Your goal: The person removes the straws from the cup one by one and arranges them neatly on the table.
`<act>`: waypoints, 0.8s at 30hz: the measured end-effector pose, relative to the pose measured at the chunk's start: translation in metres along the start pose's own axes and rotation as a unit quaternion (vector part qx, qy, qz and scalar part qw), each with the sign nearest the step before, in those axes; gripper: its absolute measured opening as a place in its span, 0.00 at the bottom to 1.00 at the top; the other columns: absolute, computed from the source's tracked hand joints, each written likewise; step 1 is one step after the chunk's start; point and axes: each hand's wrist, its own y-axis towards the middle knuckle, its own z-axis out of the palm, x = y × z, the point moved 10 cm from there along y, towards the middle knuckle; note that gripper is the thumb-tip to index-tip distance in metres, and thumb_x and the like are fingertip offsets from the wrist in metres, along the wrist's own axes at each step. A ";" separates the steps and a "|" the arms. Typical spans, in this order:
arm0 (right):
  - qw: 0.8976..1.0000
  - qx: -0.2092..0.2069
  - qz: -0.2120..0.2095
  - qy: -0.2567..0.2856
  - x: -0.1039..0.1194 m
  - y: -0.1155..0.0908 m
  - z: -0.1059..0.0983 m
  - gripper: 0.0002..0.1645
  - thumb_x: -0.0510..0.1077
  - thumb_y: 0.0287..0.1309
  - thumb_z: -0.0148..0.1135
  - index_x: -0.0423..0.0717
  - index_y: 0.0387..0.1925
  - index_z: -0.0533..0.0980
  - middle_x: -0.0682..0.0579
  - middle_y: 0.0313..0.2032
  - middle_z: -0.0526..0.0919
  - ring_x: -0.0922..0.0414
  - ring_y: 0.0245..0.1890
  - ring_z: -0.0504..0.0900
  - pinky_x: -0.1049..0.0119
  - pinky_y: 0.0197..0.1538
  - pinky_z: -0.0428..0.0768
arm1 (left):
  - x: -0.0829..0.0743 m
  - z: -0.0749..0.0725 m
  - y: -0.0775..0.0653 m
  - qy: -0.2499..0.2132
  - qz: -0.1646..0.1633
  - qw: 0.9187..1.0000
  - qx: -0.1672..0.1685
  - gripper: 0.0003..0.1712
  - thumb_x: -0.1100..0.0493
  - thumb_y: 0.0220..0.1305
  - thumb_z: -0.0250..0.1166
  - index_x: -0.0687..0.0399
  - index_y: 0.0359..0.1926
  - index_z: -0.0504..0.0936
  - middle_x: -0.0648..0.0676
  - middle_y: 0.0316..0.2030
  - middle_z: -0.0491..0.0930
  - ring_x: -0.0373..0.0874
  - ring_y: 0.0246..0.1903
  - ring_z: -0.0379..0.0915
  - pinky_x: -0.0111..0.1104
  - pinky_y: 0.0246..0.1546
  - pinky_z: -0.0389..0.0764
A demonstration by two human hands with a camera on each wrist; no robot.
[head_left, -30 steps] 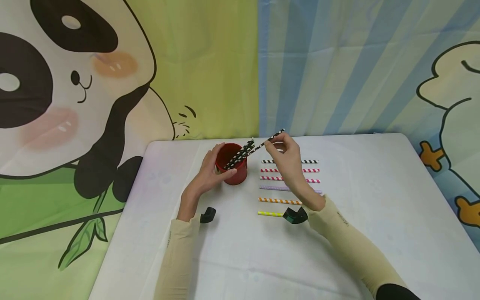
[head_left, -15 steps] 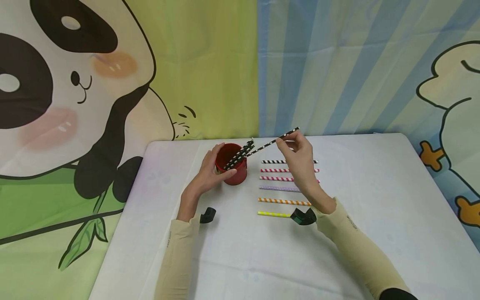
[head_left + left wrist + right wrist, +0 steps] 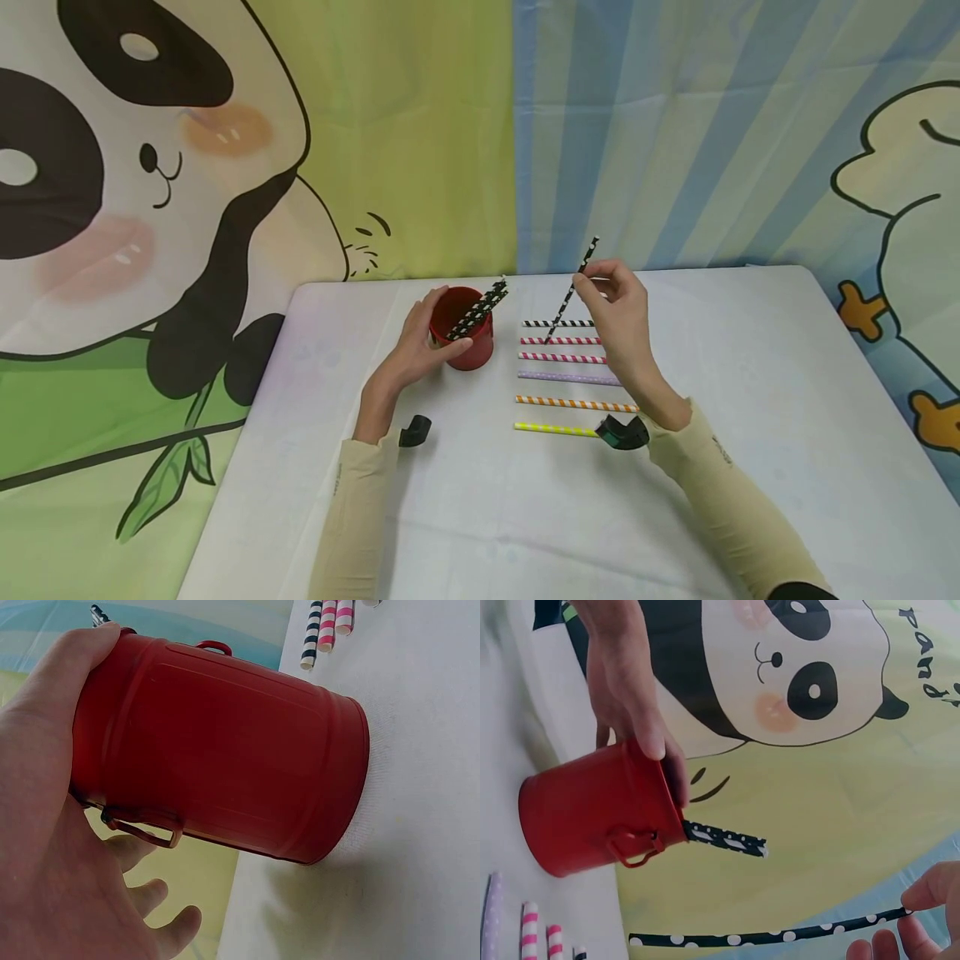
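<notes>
My left hand (image 3: 416, 346) holds a small red metal bucket (image 3: 475, 354) by its upper part, thumb at the near side of the rim. Several black straws with white patterns (image 3: 727, 838) lean out of the bucket's mouth. To the right, my right hand (image 3: 622, 312) pinches a black straw with white dots (image 3: 735, 940) between thumb and finger near one end. In the head view this straw slants down to the left, its lower end overlapping the row of straws on the table. The left wrist view shows the bucket's side (image 3: 225, 742) and base on the white cloth.
Paper straws lie in a row on the white table (image 3: 465, 517): black-striped (image 3: 555, 323), red-striped (image 3: 562, 341), pink-striped (image 3: 562, 358), purple (image 3: 566, 377), orange-striped (image 3: 573, 403) and yellow (image 3: 555, 429). A printed panda curtain (image 3: 420, 167) hangs behind the table's far edge.
My right hand has moved right, drawing the dotted straw out of the bucket, and the straw has swung steeper over the row. The left hand and bucket stay put.
</notes>
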 end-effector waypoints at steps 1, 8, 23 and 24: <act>1.000 0.004 -0.004 -0.006 0.000 0.001 -0.001 0.09 0.45 0.66 0.64 0.44 0.42 0.77 0.56 0.45 0.79 0.58 0.44 0.81 0.70 0.46 0.76 | 0.000 0.000 0.000 0.000 -0.001 1.000 0.000 0.53 0.38 0.57 0.72 0.27 0.77 0.51 0.46 0.70 0.62 0.47 0.73 0.50 0.57 0.65 0.69; 0.996 0.030 -0.040 -0.068 0.004 0.005 -0.004 0.09 0.44 0.66 0.63 0.43 0.44 0.77 0.55 0.45 0.79 0.59 0.45 0.81 0.70 0.51 0.78 | 0.001 0.000 0.000 0.000 -0.004 1.000 0.000 0.53 0.37 0.57 0.72 0.26 0.77 0.51 0.46 0.71 0.61 0.47 0.74 0.48 0.58 0.66 0.68; 0.916 0.115 -0.141 -0.357 -0.005 0.008 0.002 0.04 0.41 0.61 0.58 0.48 0.38 0.76 0.46 0.41 0.78 0.49 0.42 0.77 0.52 0.46 0.75 | 0.003 0.001 0.001 -0.002 -0.007 1.000 0.001 0.54 0.36 0.56 0.72 0.25 0.77 0.50 0.47 0.70 0.61 0.46 0.71 0.54 0.55 0.64 0.73; 0.909 0.123 -0.142 -0.373 -0.008 0.008 0.002 0.04 0.41 0.60 0.58 0.48 0.38 0.76 0.46 0.41 0.78 0.48 0.42 0.77 0.52 0.45 0.76 | 0.003 0.001 0.001 -0.003 -0.007 1.000 0.000 0.53 0.37 0.56 0.72 0.25 0.77 0.50 0.48 0.70 0.61 0.46 0.71 0.54 0.55 0.63 0.73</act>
